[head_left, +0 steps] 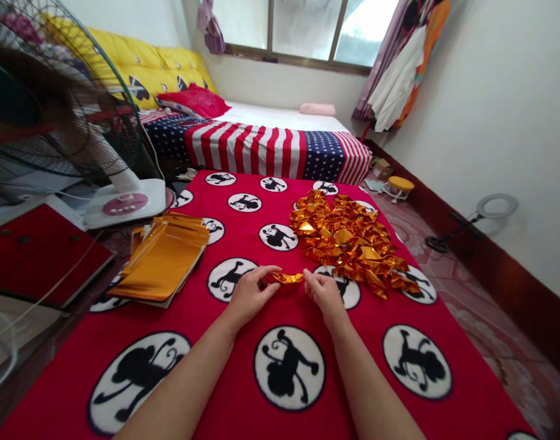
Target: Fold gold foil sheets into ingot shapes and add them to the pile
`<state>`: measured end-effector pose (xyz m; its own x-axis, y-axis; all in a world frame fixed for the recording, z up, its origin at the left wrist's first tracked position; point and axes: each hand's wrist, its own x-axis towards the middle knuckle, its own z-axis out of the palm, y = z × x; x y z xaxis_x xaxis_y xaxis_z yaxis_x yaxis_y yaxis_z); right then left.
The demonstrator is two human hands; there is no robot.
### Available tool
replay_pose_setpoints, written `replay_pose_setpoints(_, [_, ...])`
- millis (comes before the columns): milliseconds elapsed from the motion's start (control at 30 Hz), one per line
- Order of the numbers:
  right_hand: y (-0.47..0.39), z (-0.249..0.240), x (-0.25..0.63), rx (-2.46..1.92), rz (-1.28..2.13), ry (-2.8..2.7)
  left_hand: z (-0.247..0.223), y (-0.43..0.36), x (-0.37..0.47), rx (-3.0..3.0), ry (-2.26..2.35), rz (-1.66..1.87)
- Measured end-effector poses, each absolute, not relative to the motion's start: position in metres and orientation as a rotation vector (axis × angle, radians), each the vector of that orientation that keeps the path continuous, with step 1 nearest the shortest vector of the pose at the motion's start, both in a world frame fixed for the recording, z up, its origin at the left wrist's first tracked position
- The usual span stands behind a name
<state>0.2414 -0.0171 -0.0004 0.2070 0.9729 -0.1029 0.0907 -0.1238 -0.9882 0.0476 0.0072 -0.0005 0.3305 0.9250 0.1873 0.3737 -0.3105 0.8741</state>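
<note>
Between my two hands is a small folded gold foil paper piece, shiny and boat-like, held just above the red cloth. My left hand pinches its left end between thumb and fingers. At the other end, my right hand has its fingertips closed on the tip. A heap of similar folded gold foil pieces lies beyond my right hand. Off to the left rests a stack of flat gold foil sheets, its edges uneven.
A red cloth with monkey prints covers the table. At the left stand an electric fan and a dark red box. Behind the table is a bed. A yellow stool and a ring light are along the right wall.
</note>
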Motion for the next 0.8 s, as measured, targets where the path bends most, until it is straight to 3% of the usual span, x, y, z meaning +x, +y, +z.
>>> replay_pose_setpoints(467, [-0.025,-0.004,0.238,-1.459,1.036,-1.028,0.000,-0.001,0.051,2.000,1.157,1.178])
replay_pose_setpoints(800, [-0.035,-0.008,0.231,-1.440,0.899,-1.191,-0.005,-0.009,0.060,2.268,0.961,1.124])
